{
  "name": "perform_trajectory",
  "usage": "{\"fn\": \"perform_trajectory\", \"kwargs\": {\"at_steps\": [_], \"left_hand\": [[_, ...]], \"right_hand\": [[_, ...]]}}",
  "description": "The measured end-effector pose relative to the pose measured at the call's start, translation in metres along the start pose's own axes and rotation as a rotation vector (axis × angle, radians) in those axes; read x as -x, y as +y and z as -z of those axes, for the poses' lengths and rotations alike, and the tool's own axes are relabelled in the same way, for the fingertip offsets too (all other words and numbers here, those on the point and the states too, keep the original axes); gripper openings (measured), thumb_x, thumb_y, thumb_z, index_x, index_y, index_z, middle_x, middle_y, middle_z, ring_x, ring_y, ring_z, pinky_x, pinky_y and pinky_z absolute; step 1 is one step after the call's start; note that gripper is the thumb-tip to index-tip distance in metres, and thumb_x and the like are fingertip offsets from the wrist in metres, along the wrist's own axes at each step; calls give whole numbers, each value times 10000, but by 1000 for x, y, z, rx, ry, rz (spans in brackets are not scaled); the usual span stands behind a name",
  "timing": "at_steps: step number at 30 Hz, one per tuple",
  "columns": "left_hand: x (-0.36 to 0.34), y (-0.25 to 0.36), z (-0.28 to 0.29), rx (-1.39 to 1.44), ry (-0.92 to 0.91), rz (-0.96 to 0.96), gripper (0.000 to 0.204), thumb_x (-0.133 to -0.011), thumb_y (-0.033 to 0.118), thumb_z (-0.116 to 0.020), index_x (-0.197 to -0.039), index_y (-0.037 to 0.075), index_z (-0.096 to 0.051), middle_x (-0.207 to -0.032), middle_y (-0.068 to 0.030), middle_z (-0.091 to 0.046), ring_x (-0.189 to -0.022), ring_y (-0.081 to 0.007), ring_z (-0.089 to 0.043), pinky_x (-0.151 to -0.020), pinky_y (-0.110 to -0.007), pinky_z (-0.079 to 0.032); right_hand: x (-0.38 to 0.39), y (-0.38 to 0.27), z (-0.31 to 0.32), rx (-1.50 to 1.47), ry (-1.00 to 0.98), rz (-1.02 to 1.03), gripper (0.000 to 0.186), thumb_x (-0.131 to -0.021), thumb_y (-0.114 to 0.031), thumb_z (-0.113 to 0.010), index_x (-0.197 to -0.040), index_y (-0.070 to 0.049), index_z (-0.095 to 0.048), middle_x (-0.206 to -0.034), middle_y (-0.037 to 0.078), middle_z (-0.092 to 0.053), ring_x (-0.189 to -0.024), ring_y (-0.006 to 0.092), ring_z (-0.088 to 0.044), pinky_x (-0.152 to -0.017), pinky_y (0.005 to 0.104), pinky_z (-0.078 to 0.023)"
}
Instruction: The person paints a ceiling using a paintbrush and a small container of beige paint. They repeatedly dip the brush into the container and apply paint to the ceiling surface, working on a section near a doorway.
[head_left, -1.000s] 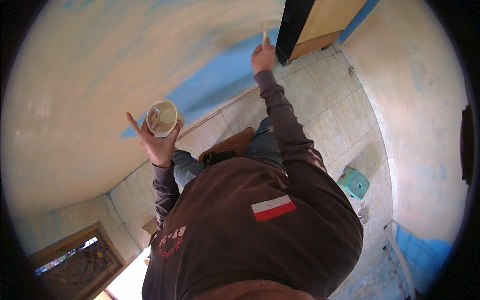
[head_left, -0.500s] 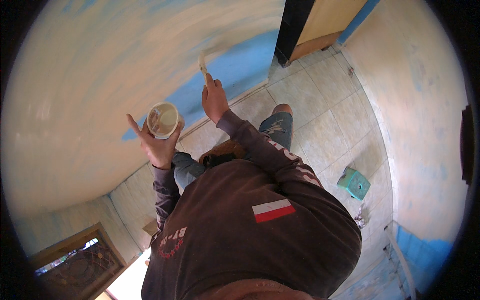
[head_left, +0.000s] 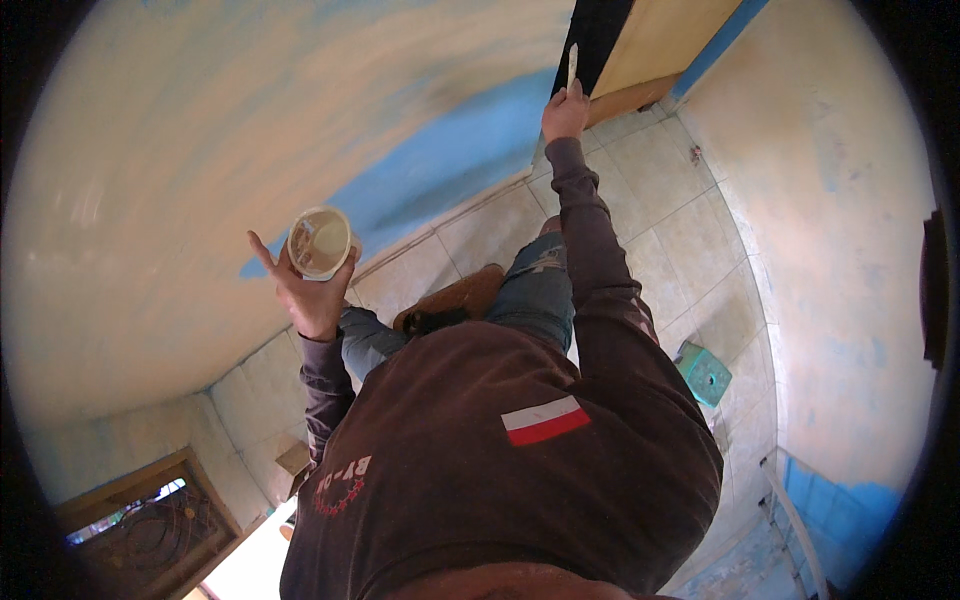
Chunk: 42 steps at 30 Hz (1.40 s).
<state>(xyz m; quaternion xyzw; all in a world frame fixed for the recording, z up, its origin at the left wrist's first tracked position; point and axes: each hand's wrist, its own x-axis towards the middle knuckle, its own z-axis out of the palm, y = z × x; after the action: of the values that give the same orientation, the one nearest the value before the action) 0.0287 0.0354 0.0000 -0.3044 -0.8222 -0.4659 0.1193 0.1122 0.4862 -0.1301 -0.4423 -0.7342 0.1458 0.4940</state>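
the left hand [head_left: 312, 300] is wrapped around a pale cup [head_left: 325, 243], which sits between thumb and fingers with its mouth showing, near the left end of the blue patch [head_left: 430, 165] on the wall [head_left: 180, 200]. the right hand [head_left: 566, 112] grips a slim pale brush [head_left: 573, 68], which juts out beyond it, past the patch's right end.

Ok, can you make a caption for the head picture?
Cup in left hand, brush in right hand, beside a wall patched blue.
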Motion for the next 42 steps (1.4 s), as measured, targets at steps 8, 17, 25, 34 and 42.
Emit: {"fn": "perform_trajectory", "kwargs": {"at_steps": [8, 17, 25, 34, 42], "left_hand": [[-1, 7, 1, 7, 1, 26, 1354, -679, 227, -933, -1585, 39, 55, -1178, -207, -679, -1086, -264, -676, -940, -376, -548], [0, 11, 2, -49, 6, 32, 1354, -675, 238, -937, -1581, 27, 48, -1147, -197, -681, -1071, -263, -681, -926, -369, -553], [3, 3, 0, -81, 36, 40, 1353, -680, 239, -935, -1580, 31, 53, -1134, -198, -683, -1051, -267, -687, -913, -379, -557], [3, -1, 0, -75, 51, 18, 1342, -686, 236, -932, -1584, 43, 47, -1137, -207, -679, -1058, -278, -685, -911, -384, -561], [1, 2, 0, -92, 36, 27, 1354, -679, 235, -934, -1586, 56, 55, -1132, -202, -682, -1060, -281, -686, -915, -390, -560]], "right_hand": [[49, -72, -21, -60, -237, -78, 536, -894, -33, -514, -1395, 109, -388, -1026, 300, -546, -914, 439, -583, -802, 511, -488], [166, -181, 12, -419, -519, -18, 553, -971, -45, -472, -1453, 142, -277, -1099, 325, -484, -917, 449, -556, -794, 486, -487], [202, -204, 23, -522, -730, 23, 577, -980, -77, -475, -1477, 104, -242, -1117, 333, -478, -926, 469, -562, -788, 506, -503], [153, -111, 31, -351, -389, 106, 543, -914, -42, -523, -1428, 81, -397, -1052, 278, -559, -988, 432, -547, -850, 514, -457], [38, 13, -19, -28, 99, -35, 387, -917, -82, -541, -1267, 80, -568, -910, 289, -627, -870, 442, -608, -742, 521, -469]]}}
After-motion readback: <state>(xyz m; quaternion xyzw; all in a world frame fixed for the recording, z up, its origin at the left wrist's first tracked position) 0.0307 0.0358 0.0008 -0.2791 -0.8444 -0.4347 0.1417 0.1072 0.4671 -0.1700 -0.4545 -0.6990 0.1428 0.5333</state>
